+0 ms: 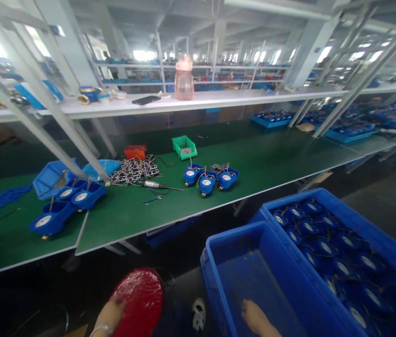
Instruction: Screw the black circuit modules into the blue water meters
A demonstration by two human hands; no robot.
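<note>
Our left hand (112, 312) at the red stool (140, 299), right hand (256, 317) over the blue crate (261, 271) near the table (124, 217), crate's long axis leading away from us, finger grip we cannot tell, dials (207, 182) too small to read

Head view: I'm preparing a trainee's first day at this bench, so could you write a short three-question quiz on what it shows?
1. Which hand is nearer the red stool?
2. True or false: the pliers lie inside the green bin.
3. Fill in: the pink bottle stands on the white ____.

Key:
1. The left hand; the right hand is at the near blue crate.
2. False; the pliers lie on the green worktop.
3. Shelf.
</note>
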